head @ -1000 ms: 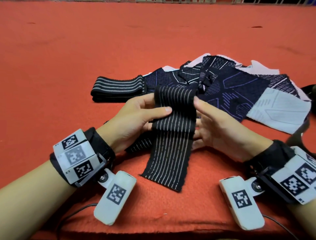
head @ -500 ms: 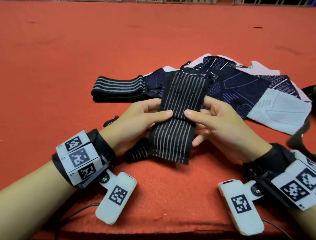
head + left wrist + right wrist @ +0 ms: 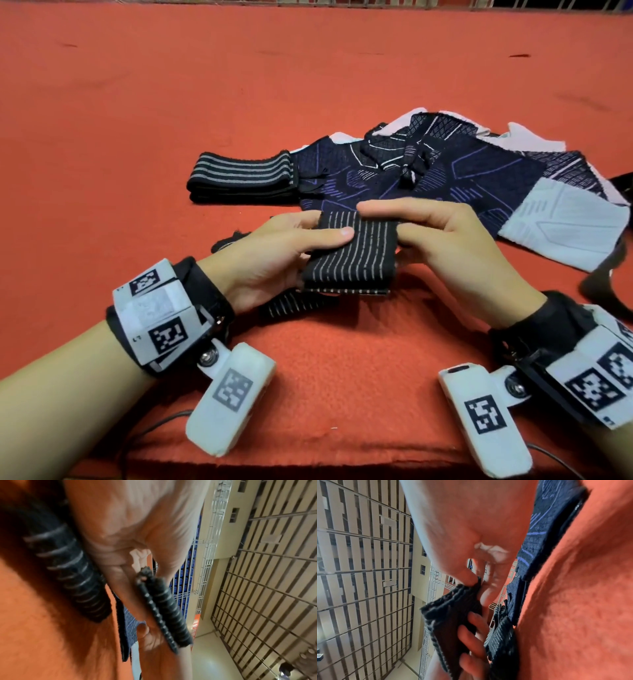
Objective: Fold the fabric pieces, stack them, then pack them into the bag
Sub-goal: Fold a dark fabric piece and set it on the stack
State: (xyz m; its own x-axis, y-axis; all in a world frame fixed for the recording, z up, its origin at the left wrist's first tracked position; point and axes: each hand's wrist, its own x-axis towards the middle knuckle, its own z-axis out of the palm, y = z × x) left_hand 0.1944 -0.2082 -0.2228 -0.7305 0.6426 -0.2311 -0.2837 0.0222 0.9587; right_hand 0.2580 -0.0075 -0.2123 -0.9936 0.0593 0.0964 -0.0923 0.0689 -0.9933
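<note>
A black fabric piece with thin white stripes (image 3: 356, 253) is folded into a short thick pad and held just above the red surface. My left hand (image 3: 308, 236) pinches its left side, thumb on top and fingers beneath. My right hand (image 3: 404, 222) pinches its far right corner, the forefinger lying along the far edge. The pad's layered edge (image 3: 164, 609) shows in the left wrist view, and its corner (image 3: 452, 609) in the right wrist view. Another striped piece (image 3: 294, 305) lies under my left hand. A folded striped stack (image 3: 239, 178) lies at the far left.
A loose heap of navy patterned and white fabric pieces (image 3: 479, 178) lies behind and right of my hands. A dark strap (image 3: 603, 274) shows at the right edge. The red cloth-covered table (image 3: 171, 102) stretches far to the left and back; its front edge is just under my wrists.
The long striped strip that hung from my hands was laid out and folded over on itself. It is now a short thick pad, and both hands have moved closer together.
</note>
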